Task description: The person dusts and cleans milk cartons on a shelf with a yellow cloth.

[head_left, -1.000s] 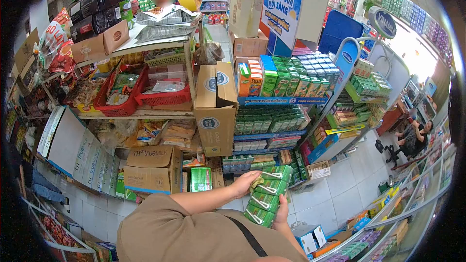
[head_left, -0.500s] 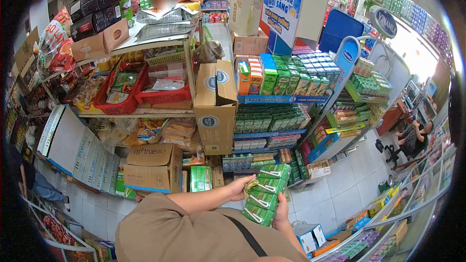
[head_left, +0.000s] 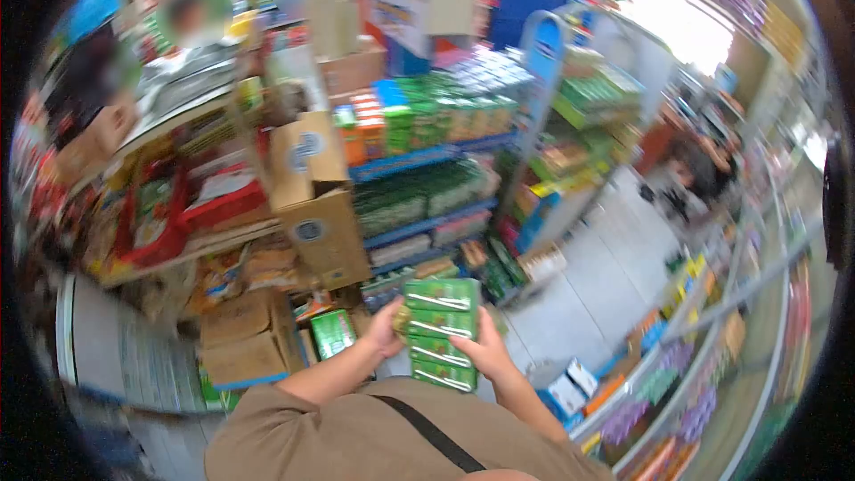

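A pack of green drink cartons (head_left: 442, 335), with white straws on the sides facing me, is held in front of my waist. My right hand (head_left: 485, 349) grips its right side, with the thumb over the cartons. On the pack's left edge, my left hand (head_left: 385, 330) is closed around a crumpled yellow-green cloth (head_left: 403, 321), pressed against the cartons. Most of the cloth and the left fingertips are hidden. Motion blurs the view.
Ahead stands a shelf of drink cartons (head_left: 423, 200), beside a tall cardboard box (head_left: 316, 205). Red baskets (head_left: 218, 191) sit on a rack to the left, above another cardboard box (head_left: 245, 338). A glass display case (head_left: 704, 347) curves along the right. A person (head_left: 699, 165) is at the far right.
My view has turned, so the shelves have shifted left. Both hands and the pack have moved left in view, and the pack has turned more upright. The right thumb now lies over its face.
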A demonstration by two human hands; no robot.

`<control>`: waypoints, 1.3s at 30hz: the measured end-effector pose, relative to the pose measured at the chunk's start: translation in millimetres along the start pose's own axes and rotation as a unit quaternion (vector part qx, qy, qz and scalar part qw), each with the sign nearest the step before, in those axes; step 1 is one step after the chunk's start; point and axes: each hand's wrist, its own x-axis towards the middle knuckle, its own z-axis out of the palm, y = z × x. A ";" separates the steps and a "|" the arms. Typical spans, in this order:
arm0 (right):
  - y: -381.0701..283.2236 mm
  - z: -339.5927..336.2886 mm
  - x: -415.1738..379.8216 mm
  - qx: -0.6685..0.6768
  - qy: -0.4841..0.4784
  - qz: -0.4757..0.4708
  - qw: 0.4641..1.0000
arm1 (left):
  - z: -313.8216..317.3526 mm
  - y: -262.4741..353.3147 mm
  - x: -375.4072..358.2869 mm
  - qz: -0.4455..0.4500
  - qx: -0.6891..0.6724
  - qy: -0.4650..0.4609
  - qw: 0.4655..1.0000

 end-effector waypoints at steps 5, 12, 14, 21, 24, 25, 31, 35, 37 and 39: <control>-12.5 -9.6 6.9 0.011 -0.116 -0.024 0.993 | 10.0 40.5 2.0 0.000 0.001 -0.023 1.000; -5.2 -16.3 -1.4 -0.056 -0.171 -0.077 0.981 | 40.0 69.9 -0.2 0.044 0.027 -0.295 0.954; -7.7 -16.0 -12.5 -0.092 -0.146 -0.077 0.982 | 42.6 58.1 6.4 0.028 0.028 -0.344 0.938; 20.4 -33.6 -20.3 -0.041 -0.091 -0.114 0.988 | 55.4 30.3 16.8 -0.113 0.064 -0.226 0.965; 23.6 -37.5 -19.5 0.015 -0.078 -0.049 0.996 | 9.2 3.0 32.9 -0.088 0.039 -0.128 0.987; 24.3 -38.5 -19.2 0.032 -0.077 -0.027 0.996 | 1.4 -7.6 30.2 -0.075 0.041 -0.073 0.994; 64.2 -39.7 4.0 -0.041 -0.013 -0.026 0.999 | -89.7 -77.0 27.5 0.029 -0.062 0.135 0.988; 60.6 -28.2 19.2 -0.192 -0.031 0.036 0.980 | -111.7 -81.1 -10.8 0.069 -0.100 0.210 0.970; 74.2 -24.1 25.9 -0.187 -0.034 0.047 0.981 | -119.5 -73.6 -26.2 0.086 -0.118 0.216 0.965; 88.4 -19.7 30.4 -0.227 -0.041 0.033 0.972 | -110.8 -55.4 -49.0 0.094 -0.119 0.230 0.961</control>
